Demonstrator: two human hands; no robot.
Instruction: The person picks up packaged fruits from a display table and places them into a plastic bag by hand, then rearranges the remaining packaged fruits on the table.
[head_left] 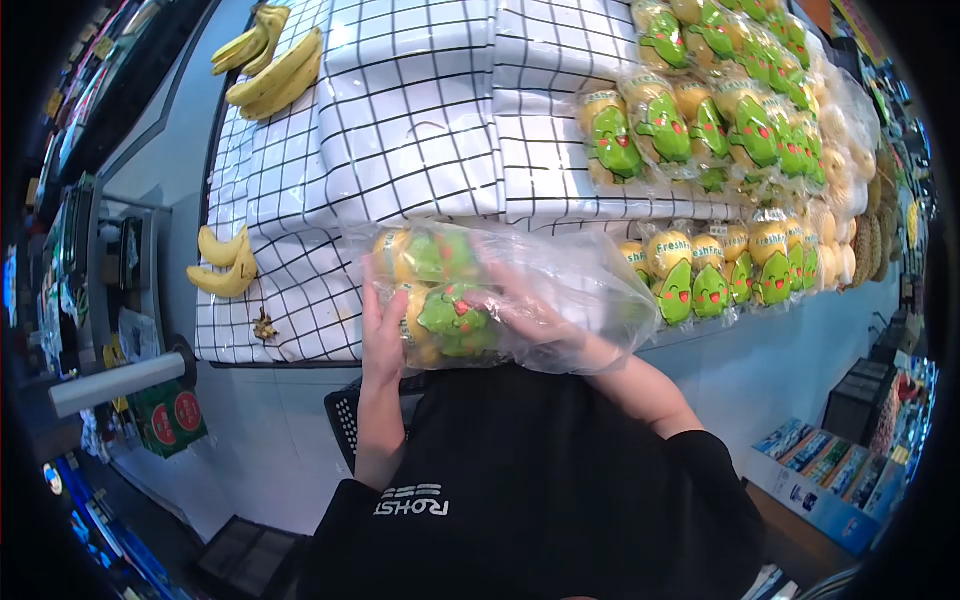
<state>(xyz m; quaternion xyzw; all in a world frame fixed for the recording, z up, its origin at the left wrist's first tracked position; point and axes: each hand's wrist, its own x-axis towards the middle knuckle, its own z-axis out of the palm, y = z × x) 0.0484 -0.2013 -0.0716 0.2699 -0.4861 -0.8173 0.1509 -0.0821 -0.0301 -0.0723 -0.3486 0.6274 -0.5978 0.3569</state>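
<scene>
Close in front of my body, between my two hands, is a clear plastic bag (590, 290) of yellow fruit printed with green cartoon figures (455, 310). The exact kind of fruit cannot be made out. My left hand (382, 318) grips the bag's left side, thumb toward me and fingers along the edge. On the other side my right hand (530, 308) presses against the fruit; loose plastic overlaps it and its fingertips are blurred. The slack end of the bag spreads to the right over my right wrist.
White checked cloth (420, 130) covers the stand. Bananas (275, 80) lie at the far left, with more bananas (225, 262) nearer. Rows of similar fruit bags (690, 130) fill the right side, and a nearer row (735, 268) borders the bag. A black crate (343, 420) sits below the edge.
</scene>
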